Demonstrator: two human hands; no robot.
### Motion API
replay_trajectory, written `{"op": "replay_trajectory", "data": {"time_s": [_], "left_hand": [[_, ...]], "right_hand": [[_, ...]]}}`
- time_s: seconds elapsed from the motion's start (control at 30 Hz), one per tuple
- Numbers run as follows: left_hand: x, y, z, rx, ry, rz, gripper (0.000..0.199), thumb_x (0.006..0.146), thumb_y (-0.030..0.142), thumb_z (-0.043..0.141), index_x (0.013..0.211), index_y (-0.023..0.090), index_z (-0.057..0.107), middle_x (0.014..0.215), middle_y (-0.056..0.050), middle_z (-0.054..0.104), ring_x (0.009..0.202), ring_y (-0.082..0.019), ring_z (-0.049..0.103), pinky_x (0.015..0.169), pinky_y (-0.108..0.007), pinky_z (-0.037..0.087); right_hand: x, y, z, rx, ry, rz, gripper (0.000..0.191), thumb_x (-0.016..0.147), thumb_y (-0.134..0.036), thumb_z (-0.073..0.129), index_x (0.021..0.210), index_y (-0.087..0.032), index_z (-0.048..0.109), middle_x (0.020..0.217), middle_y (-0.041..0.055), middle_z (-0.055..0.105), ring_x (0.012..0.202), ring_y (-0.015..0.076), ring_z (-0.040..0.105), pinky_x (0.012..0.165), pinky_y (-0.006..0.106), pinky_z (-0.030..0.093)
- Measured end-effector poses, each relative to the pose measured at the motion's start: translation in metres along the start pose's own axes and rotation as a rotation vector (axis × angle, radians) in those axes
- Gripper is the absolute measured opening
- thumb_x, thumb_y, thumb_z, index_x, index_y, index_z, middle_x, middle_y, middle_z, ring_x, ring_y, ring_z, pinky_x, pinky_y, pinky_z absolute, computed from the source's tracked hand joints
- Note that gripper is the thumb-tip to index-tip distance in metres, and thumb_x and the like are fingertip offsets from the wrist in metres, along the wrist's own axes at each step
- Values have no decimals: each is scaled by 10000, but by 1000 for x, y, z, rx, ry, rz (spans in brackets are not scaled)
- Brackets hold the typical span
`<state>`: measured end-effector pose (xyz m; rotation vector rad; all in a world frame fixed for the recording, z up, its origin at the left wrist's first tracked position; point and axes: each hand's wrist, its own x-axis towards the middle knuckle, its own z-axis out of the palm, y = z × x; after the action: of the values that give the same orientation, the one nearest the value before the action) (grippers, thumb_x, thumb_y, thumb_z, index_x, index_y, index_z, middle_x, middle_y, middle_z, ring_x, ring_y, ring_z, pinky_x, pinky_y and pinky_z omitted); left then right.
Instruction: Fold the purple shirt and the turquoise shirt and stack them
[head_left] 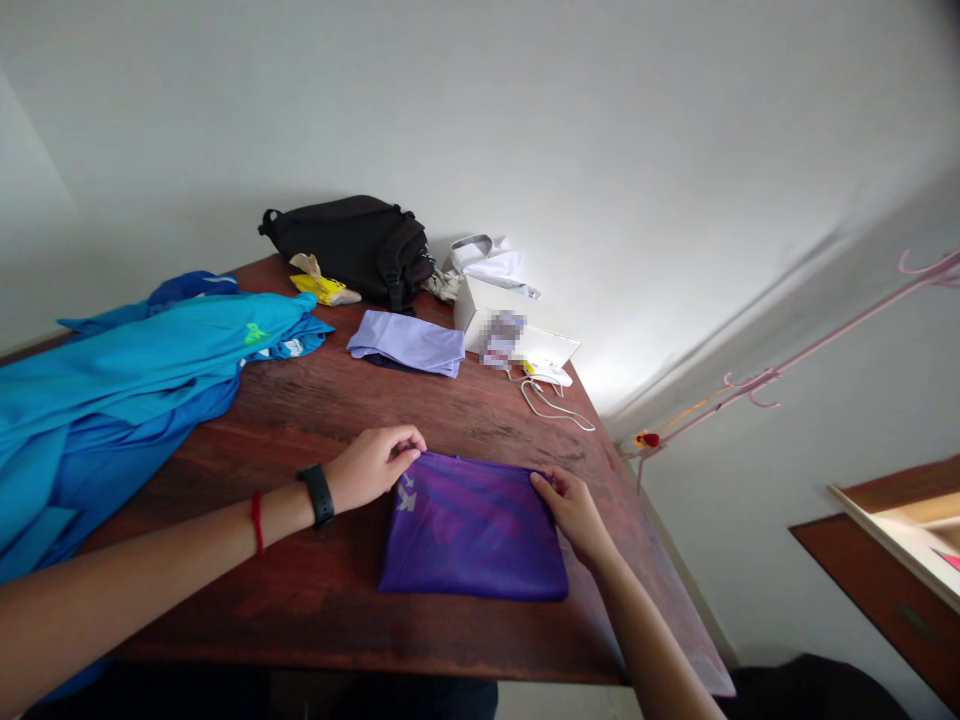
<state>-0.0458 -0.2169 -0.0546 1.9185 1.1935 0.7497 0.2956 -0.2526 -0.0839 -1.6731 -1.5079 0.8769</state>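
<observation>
A purple garment (476, 530), folded into a rough rectangle with a pale print at its left edge, lies flat on the dark wooden table (315, 590). My left hand (379, 465) pinches its far left corner between thumb and fingers. At the far right corner, my right hand (571, 510) grips the cloth, thumb on top and fingers partly hidden behind the edge. Beyond the purple garment lies a folded lavender cloth (409, 340) on top of something dark. To the left, blue and turquoise garments (150, 370) are heaped loosely.
A black backpack (349, 240) rests at the back by the wall, with a yellow packet (322, 290) before it. Right of these stand a white box (480, 300), a white bag (491, 262) and a white cable (555, 408). A pink rack (720, 400) rises beyond the table's right edge.
</observation>
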Motion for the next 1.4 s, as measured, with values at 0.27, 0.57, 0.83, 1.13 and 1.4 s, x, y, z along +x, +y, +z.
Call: {"op": "replay_trajectory", "data": {"time_s": [0.27,0.57,0.83,1.13,1.4], "left_hand": [[22,-15,-3,206,80,127,117,868,231,588,904,239,699,896,-37,724,827,-224,641,752,-293,430],[41,-18,1,72,90,229,158,914,267,524,909,196,666,904,-51,707,832,-204,638,768,-285,448],[57,-20,4,214,37,265,134,908,237,535,861,209,658,878,-58,676,852,-220,621,806,-315,447],[67,-23,8,168,34,301,115,932,264,556,898,210,653,927,-56,681,895,-209,630,848,-311,467],[78,-28,7,236,46,282,122,926,280,568,892,202,655,897,-56,671,847,-204,623,794,-302,471]], "right_hand": [[13,-1,2,-312,46,-105,393,875,-566,529,730,-210,609,660,40,639,632,219,584,555,285,383],[15,0,2,-458,92,-120,317,896,-479,477,739,-226,586,672,33,637,629,218,594,587,291,373],[17,-3,-2,-491,88,-95,296,883,-451,494,724,-222,595,670,29,642,625,209,589,584,284,353],[17,-3,-3,-441,135,-92,256,858,-421,549,733,-215,636,677,44,658,646,210,594,588,284,345],[17,6,-4,-413,178,-73,239,862,-410,587,747,-211,655,681,40,676,639,203,604,584,286,364]]}}
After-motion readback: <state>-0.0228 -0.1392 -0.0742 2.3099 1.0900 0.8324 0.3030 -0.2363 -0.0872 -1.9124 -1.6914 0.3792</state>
